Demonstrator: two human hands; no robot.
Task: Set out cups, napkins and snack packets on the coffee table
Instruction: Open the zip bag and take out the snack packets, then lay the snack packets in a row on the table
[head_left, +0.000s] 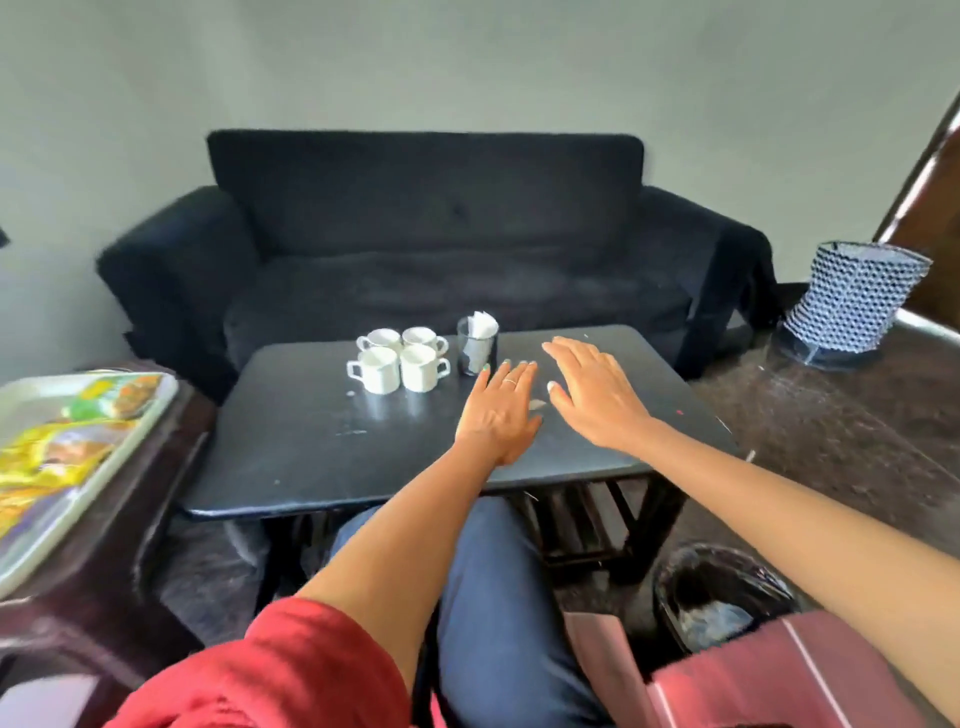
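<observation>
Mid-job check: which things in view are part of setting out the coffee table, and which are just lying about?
Part of the job:
- four white cups on the coffee table
- glass holder with napkins beside them
- snack packets on the tray, left
- left hand and right hand, both open

Just lying about:
- black sofa
- patterned basket
- lined bin

We see a dark surface (311, 457), glossy and scuffed, with pale specks and a small red fleck near its right edge. Toward its far side four white cups (397, 359) stand in a tight two-by-two cluster, handles turned outward. Just right of them stands a glass (477, 347) holding white napkins (483, 325). At far left a second, reddish-brown surface (104, 545) carries a pale tray (36, 551) with yellow and green packets (57, 447) lying in it.
</observation>
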